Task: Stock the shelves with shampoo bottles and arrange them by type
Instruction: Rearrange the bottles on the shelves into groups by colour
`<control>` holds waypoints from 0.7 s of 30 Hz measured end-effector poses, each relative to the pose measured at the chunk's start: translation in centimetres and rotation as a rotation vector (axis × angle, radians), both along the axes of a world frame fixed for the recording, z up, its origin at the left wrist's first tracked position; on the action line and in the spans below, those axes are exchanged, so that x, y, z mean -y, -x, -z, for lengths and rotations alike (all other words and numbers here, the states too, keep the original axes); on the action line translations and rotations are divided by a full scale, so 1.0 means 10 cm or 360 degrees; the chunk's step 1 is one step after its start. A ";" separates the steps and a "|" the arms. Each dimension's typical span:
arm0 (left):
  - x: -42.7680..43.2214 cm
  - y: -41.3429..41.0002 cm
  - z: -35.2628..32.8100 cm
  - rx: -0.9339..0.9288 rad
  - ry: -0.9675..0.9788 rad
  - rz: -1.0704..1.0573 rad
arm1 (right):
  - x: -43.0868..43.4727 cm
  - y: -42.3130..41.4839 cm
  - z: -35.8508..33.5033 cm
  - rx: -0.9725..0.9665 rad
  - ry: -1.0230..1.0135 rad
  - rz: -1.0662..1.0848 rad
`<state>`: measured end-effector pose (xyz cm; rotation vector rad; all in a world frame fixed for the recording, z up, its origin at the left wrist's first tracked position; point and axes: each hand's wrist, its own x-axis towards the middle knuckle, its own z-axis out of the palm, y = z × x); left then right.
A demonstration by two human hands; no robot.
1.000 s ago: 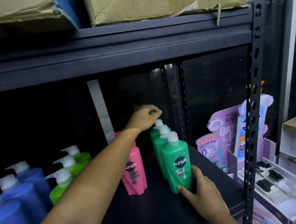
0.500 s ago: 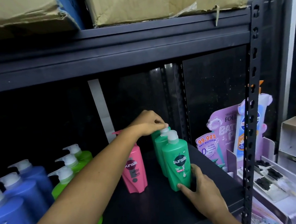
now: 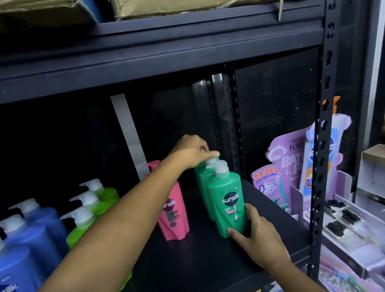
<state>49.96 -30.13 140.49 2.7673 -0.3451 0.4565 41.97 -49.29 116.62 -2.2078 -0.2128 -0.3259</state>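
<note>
A row of three green Sunsilk pump bottles stands on the dark shelf board (image 3: 206, 263), one behind the other. My right hand (image 3: 256, 236) grips the base of the front green bottle (image 3: 227, 202). My left hand (image 3: 193, 151) reaches over and pinches the white pump top of a rear green bottle (image 3: 204, 178). A pink Sunsilk bottle (image 3: 173, 211) stands just left of the green row, partly behind my left forearm. Lime green pump bottles (image 3: 91, 211) and blue pump bottles (image 3: 33, 232) fill the left of the shelf.
A black perforated upright (image 3: 320, 139) bounds the shelf on the right. Beyond it stand a purple baby-bath display card (image 3: 284, 170) and white cardboard trays (image 3: 347, 222). The shelf above (image 3: 151, 49) carries crumpled cardboard boxes. Bare board lies between pink and green bottles.
My left hand has come down from above the rear pumps and now pinches a rear green bottle's pump top. My right hand stays on the front green bottle's base.
</note>
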 end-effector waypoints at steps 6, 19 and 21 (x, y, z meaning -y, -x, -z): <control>0.01 0.34 0.02 0.0233 0.0112 0.0281 | -0.01 0.02 -0.03 0.0006 0.0036 0.0009; 0.13 0.49 0.23 0.0136 0.0090 0.0246 | -0.01 0.02 -0.05 0.0000 0.0070 0.0031; 0.14 0.50 0.25 0.0160 0.0089 0.0231 | -0.01 0.02 -0.05 -0.0003 0.0072 0.0029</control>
